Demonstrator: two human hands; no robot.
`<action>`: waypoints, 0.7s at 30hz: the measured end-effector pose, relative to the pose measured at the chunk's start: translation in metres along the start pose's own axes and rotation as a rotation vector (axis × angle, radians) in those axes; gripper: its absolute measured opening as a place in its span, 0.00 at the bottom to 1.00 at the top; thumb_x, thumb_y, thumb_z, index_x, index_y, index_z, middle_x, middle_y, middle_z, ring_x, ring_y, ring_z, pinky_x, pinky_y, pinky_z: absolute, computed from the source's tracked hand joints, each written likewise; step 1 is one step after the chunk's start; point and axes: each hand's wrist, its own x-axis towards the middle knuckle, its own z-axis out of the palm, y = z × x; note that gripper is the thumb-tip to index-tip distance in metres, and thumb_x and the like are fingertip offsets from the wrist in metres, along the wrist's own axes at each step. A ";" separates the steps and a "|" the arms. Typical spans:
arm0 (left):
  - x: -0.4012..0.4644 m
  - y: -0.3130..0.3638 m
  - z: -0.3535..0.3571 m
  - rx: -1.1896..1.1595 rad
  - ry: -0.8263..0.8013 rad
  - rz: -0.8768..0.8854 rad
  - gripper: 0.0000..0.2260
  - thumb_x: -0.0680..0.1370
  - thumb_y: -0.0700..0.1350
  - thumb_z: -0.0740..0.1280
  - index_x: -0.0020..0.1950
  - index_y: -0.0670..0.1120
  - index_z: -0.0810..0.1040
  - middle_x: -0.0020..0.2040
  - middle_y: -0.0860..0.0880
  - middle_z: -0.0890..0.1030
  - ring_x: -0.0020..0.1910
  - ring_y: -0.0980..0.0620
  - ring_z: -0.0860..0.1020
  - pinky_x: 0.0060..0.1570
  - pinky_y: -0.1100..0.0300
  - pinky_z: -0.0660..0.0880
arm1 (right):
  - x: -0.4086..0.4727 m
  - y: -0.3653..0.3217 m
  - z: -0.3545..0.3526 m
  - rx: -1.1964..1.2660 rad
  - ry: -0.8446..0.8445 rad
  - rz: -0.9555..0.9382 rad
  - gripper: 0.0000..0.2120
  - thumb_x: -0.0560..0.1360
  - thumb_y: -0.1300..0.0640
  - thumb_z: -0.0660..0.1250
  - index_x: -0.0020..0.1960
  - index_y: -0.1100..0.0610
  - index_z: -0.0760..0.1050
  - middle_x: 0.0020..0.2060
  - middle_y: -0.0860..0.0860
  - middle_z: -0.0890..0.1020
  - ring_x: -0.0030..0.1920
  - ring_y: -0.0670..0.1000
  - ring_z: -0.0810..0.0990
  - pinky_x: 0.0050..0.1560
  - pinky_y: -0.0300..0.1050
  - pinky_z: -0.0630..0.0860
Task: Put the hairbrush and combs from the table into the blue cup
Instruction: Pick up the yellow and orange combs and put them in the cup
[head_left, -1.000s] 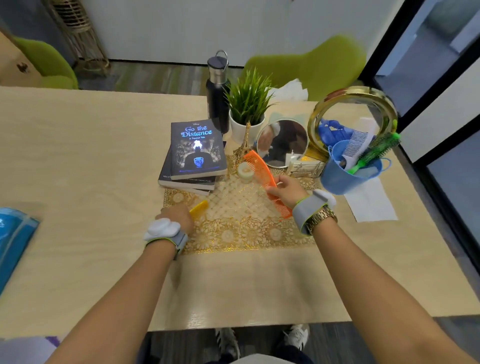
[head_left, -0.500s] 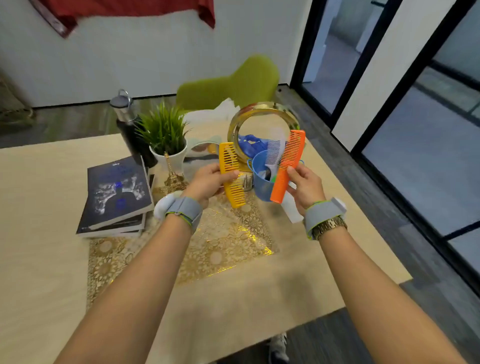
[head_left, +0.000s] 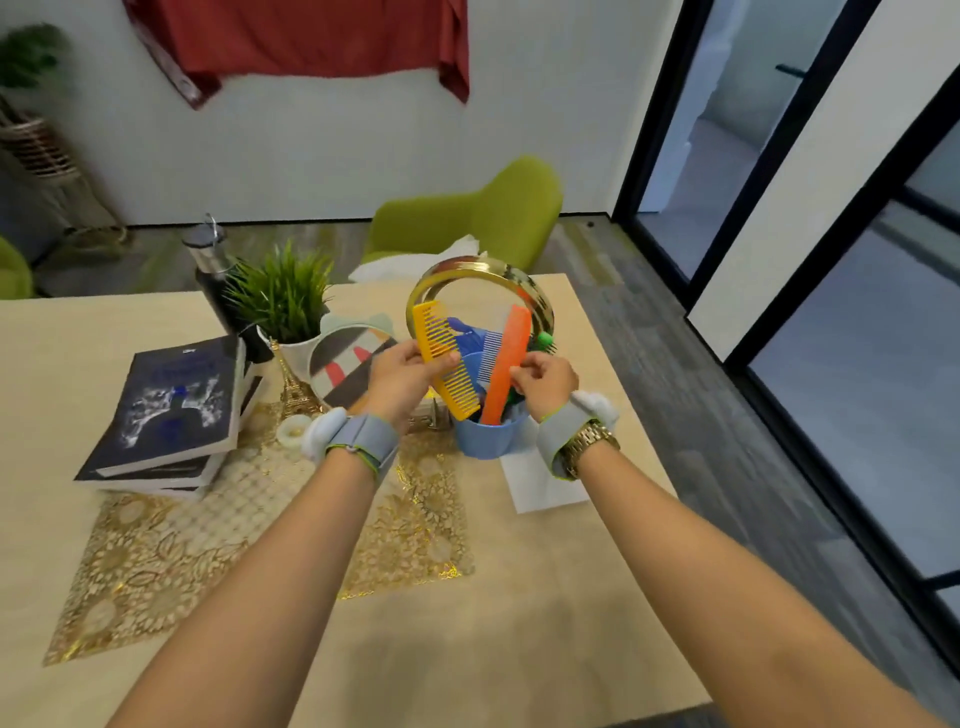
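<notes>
The blue cup (head_left: 485, 441) stands on the table beyond the gold mat. My left hand (head_left: 402, 376) grips a yellow comb (head_left: 444, 358), whose lower end dips into the cup. My right hand (head_left: 545, 382) pinches an orange comb (head_left: 506, 364) that stands in the cup, leaning up and right. A pale blue comb (head_left: 488, 353) sticks up between them inside the cup. The green hairbrush (head_left: 544, 340) peeks out behind my right hand, mostly hidden.
A gold-rimmed mirror (head_left: 441, 273) stands right behind the cup, a smaller round mirror (head_left: 345, 364) to its left. A potted plant (head_left: 283, 306), black bottle (head_left: 210, 260), small tower model (head_left: 293, 387) and stacked books (head_left: 176, 410) sit left. White paper (head_left: 535, 486) lies beside the cup.
Both hands have lowered their combs from above the cup so that the lower ends now sit inside it. The camera view has shifted further right and up.
</notes>
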 end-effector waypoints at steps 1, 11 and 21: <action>0.002 0.000 0.002 -0.004 0.018 0.004 0.10 0.74 0.35 0.68 0.54 0.43 0.75 0.36 0.50 0.76 0.21 0.70 0.74 0.21 0.78 0.67 | 0.000 0.003 0.000 -0.007 -0.016 0.002 0.09 0.70 0.63 0.68 0.49 0.64 0.81 0.43 0.65 0.84 0.40 0.51 0.76 0.39 0.36 0.67; 0.026 -0.004 0.018 0.021 0.053 -0.005 0.10 0.72 0.34 0.69 0.37 0.48 0.75 0.20 0.57 0.79 0.22 0.64 0.76 0.23 0.72 0.70 | 0.004 0.015 -0.026 0.069 0.020 0.005 0.05 0.69 0.63 0.68 0.44 0.64 0.79 0.35 0.61 0.81 0.37 0.54 0.77 0.49 0.51 0.78; 0.041 -0.034 0.047 0.452 0.103 0.033 0.12 0.68 0.39 0.74 0.31 0.49 0.74 0.33 0.47 0.75 0.38 0.48 0.74 0.46 0.50 0.74 | 0.001 0.015 -0.059 0.185 0.024 0.042 0.14 0.72 0.63 0.65 0.31 0.49 0.69 0.36 0.59 0.79 0.33 0.55 0.76 0.45 0.51 0.75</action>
